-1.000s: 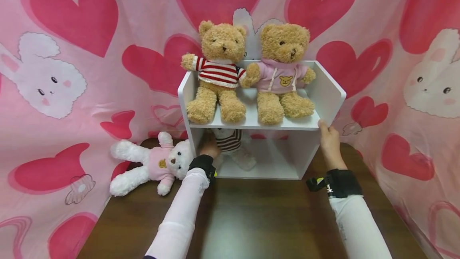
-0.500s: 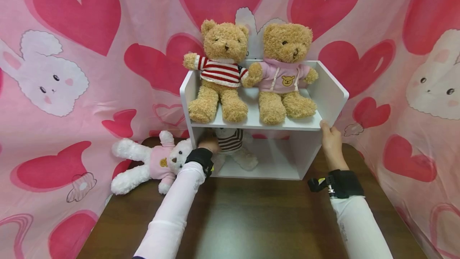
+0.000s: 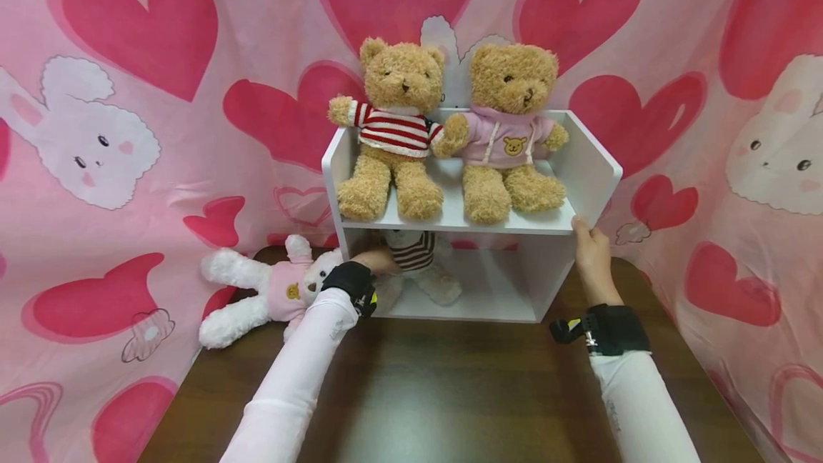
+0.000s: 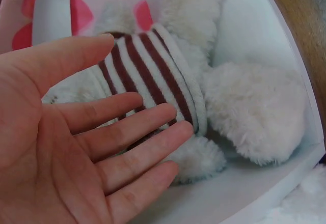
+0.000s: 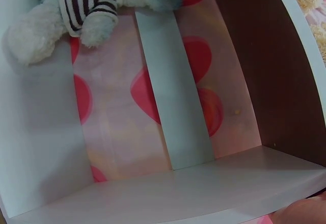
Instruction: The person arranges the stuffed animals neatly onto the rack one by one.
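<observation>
My left hand (image 3: pixel 376 261) reaches into the lower left of a white two-tier shelf (image 3: pixel 450 223). In the left wrist view its fingers are straight and spread, palm showing, in front of a white teddy bear (image 4: pixel 249 117) in a brown-striped sweater. Whether the fingertips touch the sweater I cannot tell. That bear sits on the lower tier, its head mostly hidden under the upper board. My right hand (image 3: pixel 593 259) grips the shelf's right side at the front edge, its thumb by the middle board. Only a sliver of this hand shows in the right wrist view.
On the upper tier sit a tan bear (image 3: pixel 398 131) in a red-striped sweater and another tan bear (image 3: pixel 511 141) in a pink hoodie. Left of the shelf, a white bear (image 3: pixel 287 291) in pink lies on the dark wooden table (image 3: pixel 444 391). Pink heart-print cloth hangs behind.
My left wrist has drawn back slightly leftward, and the left hand comes away from the striped bear's side. The right hand keeps its hold on the shelf. The bears stay put.
</observation>
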Tool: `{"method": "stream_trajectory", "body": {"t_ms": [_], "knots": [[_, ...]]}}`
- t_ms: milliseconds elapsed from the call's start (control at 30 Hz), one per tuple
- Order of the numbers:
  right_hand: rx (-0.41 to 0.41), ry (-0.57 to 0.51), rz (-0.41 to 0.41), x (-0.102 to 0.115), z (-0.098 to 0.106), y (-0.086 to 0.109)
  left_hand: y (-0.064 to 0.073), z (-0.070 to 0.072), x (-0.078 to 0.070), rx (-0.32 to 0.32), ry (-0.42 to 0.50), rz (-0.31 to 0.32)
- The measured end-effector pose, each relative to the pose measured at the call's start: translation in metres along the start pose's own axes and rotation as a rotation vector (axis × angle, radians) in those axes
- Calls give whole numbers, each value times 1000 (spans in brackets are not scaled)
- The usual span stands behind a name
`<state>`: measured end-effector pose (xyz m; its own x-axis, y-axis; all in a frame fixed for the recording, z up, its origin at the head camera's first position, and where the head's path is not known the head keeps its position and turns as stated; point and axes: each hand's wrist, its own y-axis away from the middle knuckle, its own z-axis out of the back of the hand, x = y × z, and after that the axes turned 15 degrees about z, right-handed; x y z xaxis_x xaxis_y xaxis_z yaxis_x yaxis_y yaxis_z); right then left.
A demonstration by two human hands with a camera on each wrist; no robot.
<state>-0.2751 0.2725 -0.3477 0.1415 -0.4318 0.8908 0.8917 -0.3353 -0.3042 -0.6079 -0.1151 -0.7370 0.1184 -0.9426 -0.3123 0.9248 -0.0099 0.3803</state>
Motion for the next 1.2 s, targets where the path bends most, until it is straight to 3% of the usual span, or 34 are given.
{"method": "stream_trajectory", "body": {"t_ms": [33,100,167,233,333,367,400,467,533,567,600,633,1200], "knots": [[-5,2,2,0,0,0,0,-1,3,13,-2,-56],[-19,8,11,0,-1,1,21,6,5,57,10,-230],[-27,8,14,-1,-1,1,63,22,-3,55,-24,-290],[-34,18,22,-1,-2,1,120,45,-16,46,-40,-349],[-40,17,31,-2,-4,0,204,83,-36,59,-27,-397],[-40,17,34,-2,-4,0,236,99,-46,79,-30,-392],[-40,19,34,-2,-4,0,253,106,-50,80,-24,-398],[-32,12,32,-1,-3,1,312,133,-68,88,-15,-380],[-19,1,23,0,-3,1,358,154,-83,87,-7,-372],[-13,-1,17,0,-2,2,379,163,-91,96,-16,-339],[-7,-5,12,0,-2,2,390,167,-93,84,-9,-342],[-3,-10,10,0,-1,2,411,177,-100,89,-17,-325],[-3,-17,8,-1,0,1,434,176,-93,22,-101,-342]]}}
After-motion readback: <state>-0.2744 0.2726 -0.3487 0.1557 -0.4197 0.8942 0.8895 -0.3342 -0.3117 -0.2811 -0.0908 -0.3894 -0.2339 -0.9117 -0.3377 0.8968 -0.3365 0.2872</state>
